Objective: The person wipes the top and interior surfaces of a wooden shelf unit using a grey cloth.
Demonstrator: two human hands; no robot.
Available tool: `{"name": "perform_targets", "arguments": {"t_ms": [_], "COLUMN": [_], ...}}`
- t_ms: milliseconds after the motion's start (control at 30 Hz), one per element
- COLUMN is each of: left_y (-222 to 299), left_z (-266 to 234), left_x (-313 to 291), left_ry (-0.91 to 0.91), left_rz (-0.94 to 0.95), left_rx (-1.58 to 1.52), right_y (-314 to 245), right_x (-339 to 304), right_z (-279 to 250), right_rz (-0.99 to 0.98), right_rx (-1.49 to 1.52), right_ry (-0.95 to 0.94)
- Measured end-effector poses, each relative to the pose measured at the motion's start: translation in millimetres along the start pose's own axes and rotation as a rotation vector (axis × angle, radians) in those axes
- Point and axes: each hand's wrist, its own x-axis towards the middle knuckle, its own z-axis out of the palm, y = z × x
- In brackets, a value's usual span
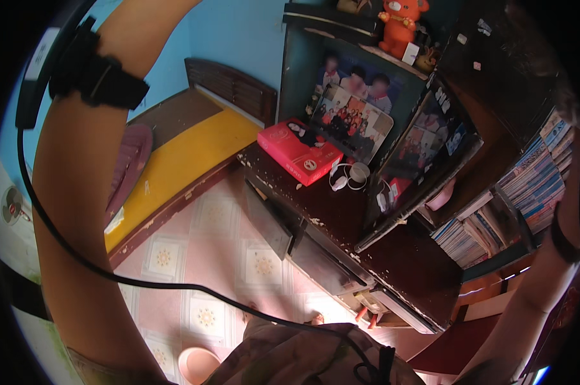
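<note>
My left forearm [78,179] rises along the left side, a black strap [104,83] round it near the wrist. Its hand lies beyond the upper edge, out of sight. At the far right my right forearm [527,308] reaches up past the bookshelf, with a dark band [564,239] on it. The right hand is lost in the dark rim, so its fingers cannot be made out. Nearest to that arm are rows of books [533,173] on the shelf of a dark wooden cabinet [424,269].
A mirrored cabinet door [424,154] stands ajar. On the cabinet top are a red box [299,151], a group photo [354,119] and white cables [347,176]; an orange bear [402,25] sits above. A yellow-topped bed [193,147], a fan [13,205] and a bucket [199,366] are left. A black cable [193,287] crosses below.
</note>
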Motion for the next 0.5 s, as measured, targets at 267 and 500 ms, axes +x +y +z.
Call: {"name": "perform_targets", "arguments": {"t_ms": [267,500], "left_y": [-56,-61], "left_z": [-57,-59], "left_x": [-79,-126], "left_ry": [-0.219,-0.240], "left_rz": [-0.475,-0.972], "left_rx": [-0.750,-1.619], "right_y": [-11,-37], "right_x": [55,39], "right_z": [209,304], "right_rz": [0.205,0.539], "right_rx": [0.777,1.156], "right_ry": [-0.067,-0.220]}}
